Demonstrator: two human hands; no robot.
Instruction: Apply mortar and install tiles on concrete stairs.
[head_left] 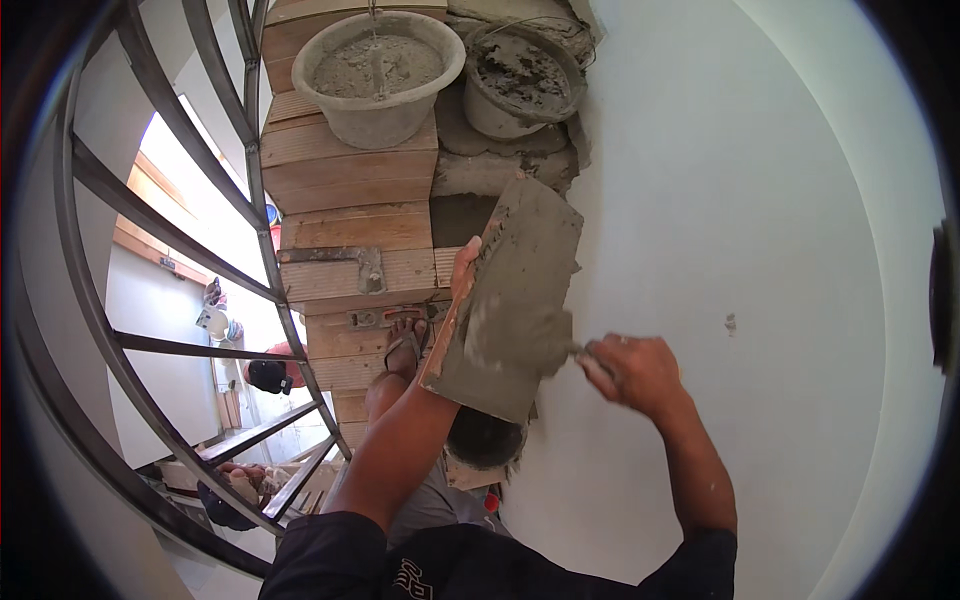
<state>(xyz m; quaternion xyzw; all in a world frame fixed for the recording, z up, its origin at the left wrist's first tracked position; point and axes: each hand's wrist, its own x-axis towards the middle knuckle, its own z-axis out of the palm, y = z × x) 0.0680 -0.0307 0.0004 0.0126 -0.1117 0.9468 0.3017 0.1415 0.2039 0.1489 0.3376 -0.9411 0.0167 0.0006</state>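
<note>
My left hand (465,268) grips the long edge of a tile (542,225), which is tilted in front of me. Grey mortar coats the face turned up, and a tan edge shows along its left side. Only some fingers of that hand are visible; the tile hides the others. My right hand (635,372), slightly blurred, is closed around the handle of a trowel (572,348). Its blade lies against the coated face near the lower end, smeared with mortar, so its outline is hard to make out.
Tiled stairs climb ahead, with a basin (385,125) of grey mix and a bucket (510,118) of mortar above. A metal square (345,258) and a level (385,317) lie on steps. Metal railing (190,265) runs left, above people below; a white wall (740,200) stands right.
</note>
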